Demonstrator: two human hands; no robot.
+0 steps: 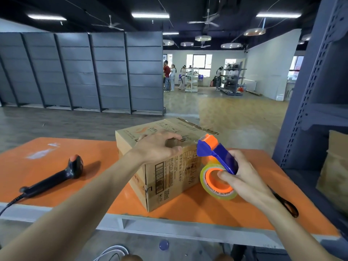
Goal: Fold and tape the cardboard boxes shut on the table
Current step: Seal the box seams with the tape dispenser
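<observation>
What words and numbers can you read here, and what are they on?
"MADE IN CHINA": on the orange core of the tape roll in the tape dispenser.
"300ml": on the near side of the cardboard box.
Chinese print, small lines and barcode digits on the box: too small or blurred to read.

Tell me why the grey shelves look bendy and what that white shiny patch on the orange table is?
Head view: the wide-angle lens curves the grey shelves near the edges; the white patch on the orange table looks like glare from the ceiling lights; the scanner casts a soft shadow to its right.
</observation>
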